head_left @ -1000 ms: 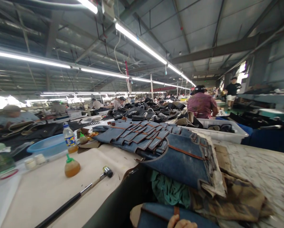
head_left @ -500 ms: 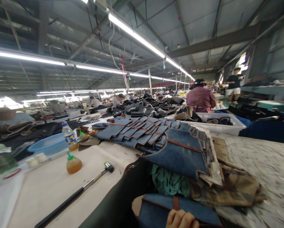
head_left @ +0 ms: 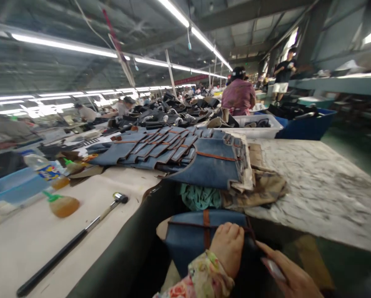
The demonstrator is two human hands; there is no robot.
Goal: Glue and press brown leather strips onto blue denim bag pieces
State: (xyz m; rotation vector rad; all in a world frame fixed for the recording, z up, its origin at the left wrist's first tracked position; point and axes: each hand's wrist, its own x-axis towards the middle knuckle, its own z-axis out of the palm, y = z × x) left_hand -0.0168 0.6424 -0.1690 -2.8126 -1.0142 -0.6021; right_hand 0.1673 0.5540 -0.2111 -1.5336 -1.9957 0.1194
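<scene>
A blue leather bag (head_left: 185, 236) with brown edging and a brown strap is low in the middle of the view. Wrapped over its top edge is my left hand (head_left: 227, 246), closed on it, below a floral sleeve. My right hand (head_left: 287, 271) is at the bag's right end, somewhat blurred, with a finger stretched out to the edge and the thumb apart from it. A pale shiny patch near that thumb is too blurred to name. Behind the bag lies a stack of blue leather pieces (head_left: 216, 165) with brown straps.
A black-handled hammer (head_left: 83, 236) lies on the pale covering at left. Near it are a glue bottle (head_left: 63, 205), a drink bottle (head_left: 47, 169) and a blue basin (head_left: 14, 186). Green cloth (head_left: 201, 196) sits under the stack. Other people work beyond, including a person in purple (head_left: 238, 93).
The view has turned right and downward. More of the bag and my left forearm now show. My right hand has come into view at the bag's right end.
</scene>
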